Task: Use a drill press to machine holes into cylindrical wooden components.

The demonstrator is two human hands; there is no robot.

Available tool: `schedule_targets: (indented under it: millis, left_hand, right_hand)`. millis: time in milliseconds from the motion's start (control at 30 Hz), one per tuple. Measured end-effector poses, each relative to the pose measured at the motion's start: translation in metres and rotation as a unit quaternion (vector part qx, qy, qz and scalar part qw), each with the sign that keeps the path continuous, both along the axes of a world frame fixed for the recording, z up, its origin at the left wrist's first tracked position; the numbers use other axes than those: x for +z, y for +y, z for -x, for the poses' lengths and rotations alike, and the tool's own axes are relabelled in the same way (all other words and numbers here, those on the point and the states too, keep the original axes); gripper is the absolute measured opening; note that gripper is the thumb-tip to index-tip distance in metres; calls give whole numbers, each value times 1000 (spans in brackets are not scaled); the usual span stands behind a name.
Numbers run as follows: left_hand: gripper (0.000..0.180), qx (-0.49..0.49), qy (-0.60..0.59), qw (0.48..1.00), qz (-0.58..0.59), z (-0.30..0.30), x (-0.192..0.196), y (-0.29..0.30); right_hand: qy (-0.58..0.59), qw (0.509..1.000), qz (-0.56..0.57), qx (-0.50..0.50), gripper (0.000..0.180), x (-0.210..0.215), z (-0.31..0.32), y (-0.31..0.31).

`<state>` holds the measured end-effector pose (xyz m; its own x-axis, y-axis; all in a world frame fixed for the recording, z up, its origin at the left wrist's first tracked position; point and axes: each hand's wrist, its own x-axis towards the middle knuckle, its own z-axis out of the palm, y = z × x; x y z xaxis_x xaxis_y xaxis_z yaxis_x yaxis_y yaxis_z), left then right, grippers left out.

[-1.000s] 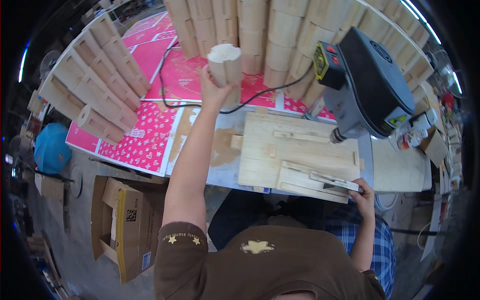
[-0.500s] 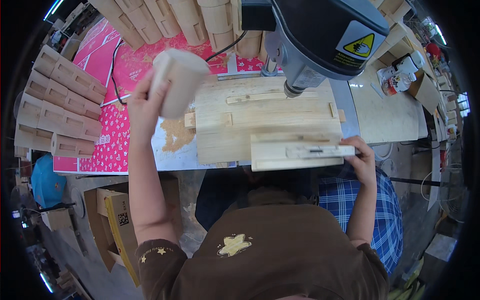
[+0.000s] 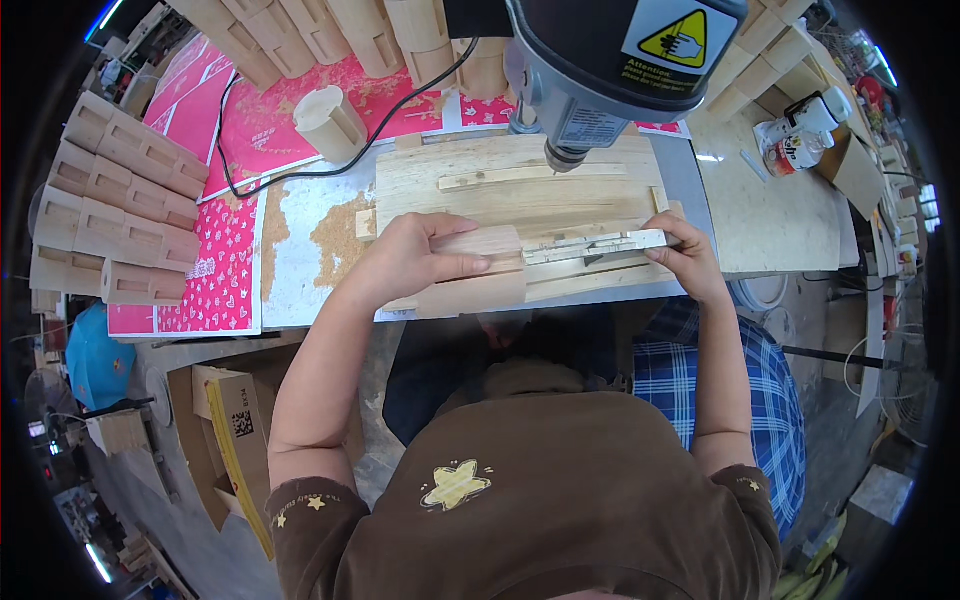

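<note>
My left hand [image 3: 415, 262] grips a pale wooden cylinder [image 3: 472, 293] lying on its side over the wooden board, thumb along its upper part. The fingers of my right hand [image 3: 692, 260] pinch the right end of a narrow whitish strip with metal fittings [image 3: 610, 244]. The strip's left end meets the cylinder's right end; whether it goes inside cannot be made out. Beneath both lies a flat wooden board [image 3: 420, 190] with thin battens fixed on it. Above the board hangs the drill press head [image 3: 610, 75], its chuck [image 3: 566, 157] pointing down beyond my hands.
Another wooden cylinder [image 3: 331, 124] stands on the pink sheet [image 3: 275, 120], beside a black cable [image 3: 385, 125]. Slotted cylinders [image 3: 120, 215] are stacked at left, with more along the back. Sawdust [image 3: 340, 235] lies left of the board. Bottles [image 3: 800, 150] stand at right.
My left hand has come down and right, bringing the blurred wooden cylinder onto the board against the strip. The standing cylinder now shows plainly. My right hand has shifted slightly away from me with the strip.
</note>
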<state>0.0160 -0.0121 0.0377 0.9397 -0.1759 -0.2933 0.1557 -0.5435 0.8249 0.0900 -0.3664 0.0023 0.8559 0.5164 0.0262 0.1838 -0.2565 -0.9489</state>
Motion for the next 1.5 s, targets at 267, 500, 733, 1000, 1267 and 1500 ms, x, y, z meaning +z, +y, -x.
schedule_targets:
  millis: [267, 500, 733, 1000, 1267, 1500]
  left_hand:
    - [49, 50, -28, 996, 66, 2, -12, -18]
    - [50, 280, -192, 922, 184, 19, -48, -86]
    - [64, 127, -349, 928, 6, 42, -77, -75]
    - [61, 168, -338, 911, -168, -2, -86, -48]
    - [54, 128, -375, 910, -123, -5, -103, -30]
    - [50, 119, -371, 913, -121, -11, -99, -37]
  right_hand:
    - [1, 1000, 7, 28, 20, 2, -2, -2]
    - [-32, 999, 29, -8, 20, 2, 16, 20]
    - [-281, 940, 179, -69, 25, 6, -5, 11]
    - [-190, 975, 73, -89, 28, -9, -43, 44]
    - [-155, 984, 81, -44, 27, 37, -42, 39]
    - [-454, 878, -60, -141, 34, 173, -116, 61]
